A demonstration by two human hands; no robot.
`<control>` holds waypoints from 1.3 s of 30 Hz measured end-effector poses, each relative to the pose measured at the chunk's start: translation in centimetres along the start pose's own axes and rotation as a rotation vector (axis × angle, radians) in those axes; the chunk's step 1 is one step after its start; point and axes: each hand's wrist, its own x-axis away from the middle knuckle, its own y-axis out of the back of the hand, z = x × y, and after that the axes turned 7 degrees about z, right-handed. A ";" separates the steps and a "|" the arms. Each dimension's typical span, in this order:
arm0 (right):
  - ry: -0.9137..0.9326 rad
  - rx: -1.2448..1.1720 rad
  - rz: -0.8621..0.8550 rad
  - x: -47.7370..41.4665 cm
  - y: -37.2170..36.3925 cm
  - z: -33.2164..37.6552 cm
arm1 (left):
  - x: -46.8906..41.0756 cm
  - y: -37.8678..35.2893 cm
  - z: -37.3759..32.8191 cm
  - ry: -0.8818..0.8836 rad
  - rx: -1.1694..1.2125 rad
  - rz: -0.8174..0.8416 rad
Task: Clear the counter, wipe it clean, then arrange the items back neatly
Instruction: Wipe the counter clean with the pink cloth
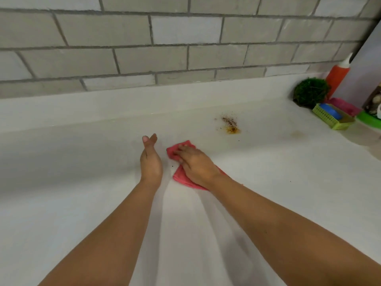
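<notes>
Forearms (115, 234) extended over white counter (61, 172). Pink cloth (180, 176) pressed flat under right hand (195, 164), fingers straight. Left hand (151, 162) held open, edge-on, just beside cloth. Brown spill (231, 125) seen beyond.

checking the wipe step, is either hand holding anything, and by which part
Nothing is gripped. The right hand presses flat on the middle of the cloth; the left hand is open and empty.

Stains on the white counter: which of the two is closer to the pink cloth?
The dark speckled brown stain, beyond the pink cloth under the right hand. The other, a faint tan smudge, lies farther right near the lime-green basket.
</notes>
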 end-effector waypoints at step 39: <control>-0.049 -0.039 -0.003 30.3 4.2 -1.3 | 25.7 -2.5 -1.3 -0.003 -0.131 0.131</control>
